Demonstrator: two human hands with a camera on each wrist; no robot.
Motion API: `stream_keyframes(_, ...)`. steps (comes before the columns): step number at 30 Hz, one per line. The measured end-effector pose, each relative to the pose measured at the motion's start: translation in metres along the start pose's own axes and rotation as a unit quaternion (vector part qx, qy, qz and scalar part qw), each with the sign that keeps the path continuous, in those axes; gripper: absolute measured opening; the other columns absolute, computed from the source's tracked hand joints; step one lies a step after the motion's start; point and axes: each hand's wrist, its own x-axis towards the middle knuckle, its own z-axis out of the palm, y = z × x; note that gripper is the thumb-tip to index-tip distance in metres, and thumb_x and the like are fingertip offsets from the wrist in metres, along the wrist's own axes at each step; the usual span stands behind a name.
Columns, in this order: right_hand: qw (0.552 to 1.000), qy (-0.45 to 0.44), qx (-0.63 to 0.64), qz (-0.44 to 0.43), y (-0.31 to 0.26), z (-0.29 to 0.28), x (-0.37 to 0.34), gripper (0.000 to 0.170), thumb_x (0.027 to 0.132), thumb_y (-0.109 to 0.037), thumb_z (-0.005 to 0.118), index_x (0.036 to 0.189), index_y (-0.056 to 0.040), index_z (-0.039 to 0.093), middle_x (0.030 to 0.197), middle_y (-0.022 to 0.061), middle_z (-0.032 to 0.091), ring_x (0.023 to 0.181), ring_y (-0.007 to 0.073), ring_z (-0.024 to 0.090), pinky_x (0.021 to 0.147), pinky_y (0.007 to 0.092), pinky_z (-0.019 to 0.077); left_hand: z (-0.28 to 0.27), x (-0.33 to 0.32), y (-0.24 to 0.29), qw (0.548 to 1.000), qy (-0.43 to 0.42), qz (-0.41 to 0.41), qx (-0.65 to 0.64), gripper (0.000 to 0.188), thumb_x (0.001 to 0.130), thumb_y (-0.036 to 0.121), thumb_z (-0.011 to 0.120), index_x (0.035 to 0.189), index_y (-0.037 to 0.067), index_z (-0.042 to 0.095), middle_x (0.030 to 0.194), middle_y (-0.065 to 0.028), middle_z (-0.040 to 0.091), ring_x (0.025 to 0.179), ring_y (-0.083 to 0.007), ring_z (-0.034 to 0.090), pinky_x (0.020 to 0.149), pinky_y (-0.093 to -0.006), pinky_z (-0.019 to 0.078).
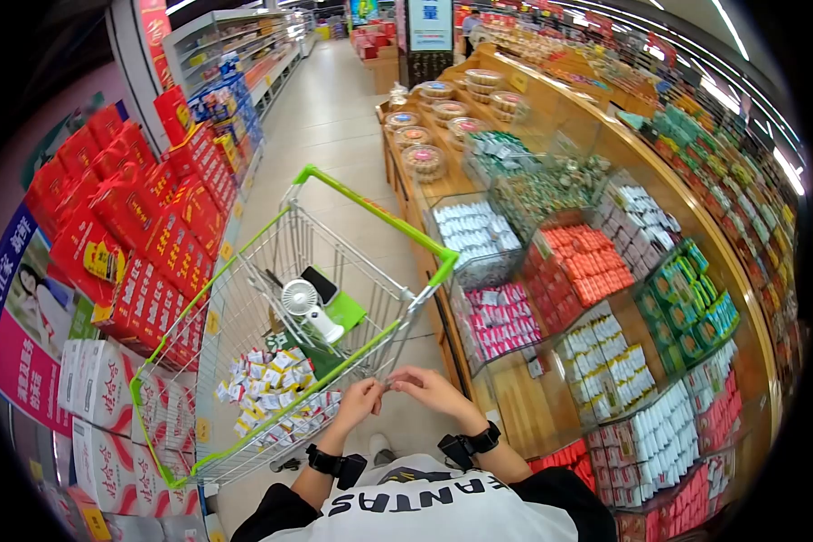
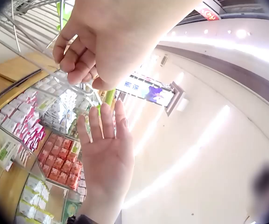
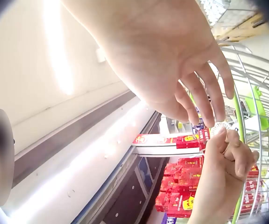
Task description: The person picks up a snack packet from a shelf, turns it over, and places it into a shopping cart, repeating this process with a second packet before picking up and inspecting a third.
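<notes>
Both hands are raised close together beside the near right side of a shopping cart (image 1: 309, 172). My left hand (image 1: 359, 400) has loosely curled fingers, and no object shows in it. My right hand (image 1: 429, 388) reaches toward it, its fingers fairly straight in the left wrist view and nothing in the palm. Inside the cart lies a heap of small white, yellow and red wrapped packets (image 1: 260, 384). Beyond the heap are a white handheld fan (image 1: 301, 298), a black phone (image 1: 320, 283) and a bright green item (image 1: 348, 309).
On the right, a wooden display counter (image 1: 506, 397) holds clear bins of wrapped snacks, with round tubs (image 1: 425, 163) farther along. Red gift boxes (image 1: 135, 217) and white-and-red cartons (image 1: 95, 388) are stacked on the left. A tiled aisle (image 1: 321, 99) runs ahead between them.
</notes>
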Motion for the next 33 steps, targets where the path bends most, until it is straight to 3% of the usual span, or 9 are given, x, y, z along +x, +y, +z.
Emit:
stream_keyframes(10, 0.99, 0.141, -0.001, 0.01, 0.01, -0.066, -0.103, 0.021, 0.083, -0.013, 0.051, 0.1, -0.0015, 0.052, 0.086, 0.0074, 0.06, 0.081, 0.0138, 0.057, 0.072, 0.0245, 0.0434, 0.108, 0.022, 0.011, 0.993, -0.12, 0.003, 0.001, 0.023, 0.084, 0.017, 0.045, 0.067, 0.002, 0.05, 0.047, -0.0033, 0.049, 0.041, -0.0093, 0.047, 0.04, -0.0223, 0.0352)
stream_keyframes(12, 0.982, 0.182, 0.056, -0.007, 0.01, -0.076, -0.125, 0.021, 0.083, -0.014, 0.051, 0.1, -0.0015, 0.053, 0.089, 0.0072, 0.059, 0.082, 0.0139, 0.057, 0.073, 0.0247, 0.0432, 0.132, 0.026, 0.015, 0.989, -0.151, 0.007, 0.007, 0.023, 0.084, 0.017, 0.045, 0.067, 0.002, 0.05, 0.047, -0.0032, 0.049, 0.042, -0.0094, 0.047, 0.04, -0.0222, 0.0354)
stream_keyframes(17, 0.96, 0.277, 0.025, 0.029, 0.004, -0.102, -0.175, 0.022, 0.083, -0.015, 0.051, 0.1, -0.0019, 0.053, 0.089, 0.0067, 0.058, 0.083, 0.0138, 0.056, 0.073, 0.0263, 0.0431, 0.187, 0.037, 0.03, 0.966, -0.251, 0.03, 0.058, 0.02, 0.084, 0.017, 0.045, 0.071, 0.003, 0.05, 0.049, -0.0036, 0.05, 0.043, -0.0098, 0.048, 0.041, -0.0219, 0.0357)
stream_keyframes(19, 0.948, 0.316, 0.042, -0.01, 0.01, -0.107, -0.189, 0.022, 0.083, -0.016, 0.052, 0.1, -0.002, 0.053, 0.089, 0.0071, 0.058, 0.084, 0.014, 0.055, 0.073, 0.0265, 0.0431, 0.205, 0.044, 0.031, 0.957, -0.28, 0.032, 0.068, 0.019, 0.084, 0.017, 0.045, 0.072, 0.002, 0.05, 0.05, -0.0037, 0.05, 0.044, -0.0097, 0.049, 0.041, -0.0217, 0.0359)
stream_keyframes(23, 0.924, 0.382, 0.021, -0.002, 0.0, -0.116, -0.216, 0.022, 0.083, -0.014, 0.051, 0.101, -0.0025, 0.053, 0.088, 0.007, 0.058, 0.084, 0.0143, 0.055, 0.074, 0.0258, 0.0427, 0.239, 0.052, 0.047, 0.93, -0.349, 0.074, 0.094, 0.015, 0.084, 0.014, 0.046, 0.076, 0.001, 0.049, 0.053, -0.0042, 0.052, 0.046, -0.0094, 0.05, 0.042, -0.0215, 0.0363)
stream_keyframes(29, 0.886, 0.464, -0.024, 0.018, -0.013, -0.131, -0.245, 0.021, 0.083, -0.012, 0.05, 0.1, -0.0014, 0.052, 0.091, 0.0077, 0.058, 0.085, 0.0137, 0.055, 0.076, 0.0255, 0.0423, 0.284, 0.08, 0.06, 0.893, -0.435, 0.075, 0.089, 0.011, 0.084, 0.011, 0.045, 0.078, 0.002, 0.049, 0.054, -0.0032, 0.05, 0.048, -0.0084, 0.049, 0.044, -0.0205, 0.0363)
stream_keyframes(31, 0.872, 0.487, -0.037, 0.023, -0.015, -0.136, -0.252, 0.021, 0.083, -0.012, 0.05, 0.1, -0.001, 0.052, 0.092, 0.0077, 0.058, 0.085, 0.0138, 0.055, 0.076, 0.0255, 0.0423, 0.3, 0.086, 0.068, 0.872, -0.464, 0.116, 0.103, 0.011, 0.084, 0.011, 0.045, 0.078, 0.002, 0.049, 0.053, -0.0031, 0.05, 0.048, -0.0083, 0.048, 0.046, -0.0201, 0.0368)
stream_keyframes(33, 0.855, 0.517, -0.037, 0.02, -0.014, -0.14, -0.257, 0.021, 0.083, -0.013, 0.05, 0.099, -0.0002, 0.053, 0.091, 0.0076, 0.058, 0.085, 0.0142, 0.055, 0.076, 0.0258, 0.0426, 0.314, 0.088, 0.079, 0.862, -0.486, 0.096, 0.109, 0.011, 0.084, 0.01, 0.045, 0.078, 0.002, 0.049, 0.055, -0.0028, 0.05, 0.049, -0.008, 0.048, 0.047, -0.02, 0.037)
